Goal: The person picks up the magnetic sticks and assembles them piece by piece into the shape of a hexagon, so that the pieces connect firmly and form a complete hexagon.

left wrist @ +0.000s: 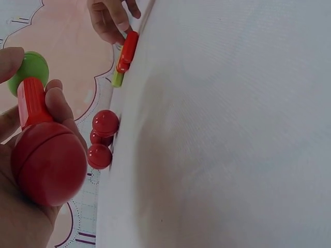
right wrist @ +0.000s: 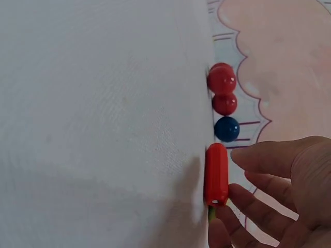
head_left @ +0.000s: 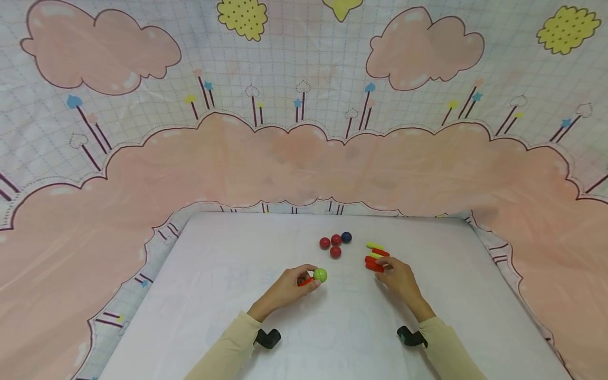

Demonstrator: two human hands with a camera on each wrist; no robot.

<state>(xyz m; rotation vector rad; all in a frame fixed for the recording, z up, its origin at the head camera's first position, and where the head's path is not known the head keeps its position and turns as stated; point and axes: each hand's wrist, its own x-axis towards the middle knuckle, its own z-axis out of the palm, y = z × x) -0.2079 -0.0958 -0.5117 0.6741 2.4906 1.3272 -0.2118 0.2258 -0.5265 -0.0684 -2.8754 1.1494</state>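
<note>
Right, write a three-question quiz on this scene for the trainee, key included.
1. True or false: the left hand is holding a blue ball.

2. How many loose red balls lie on the white tabletop?

3. Which things lie nearest the right hand?
A) the blue ball
B) the loose red rods
C) the loose red balls

Key:
1. False. It holds a green ball, a held red rod and a held red ball.
2. Three.
3. B.
</note>
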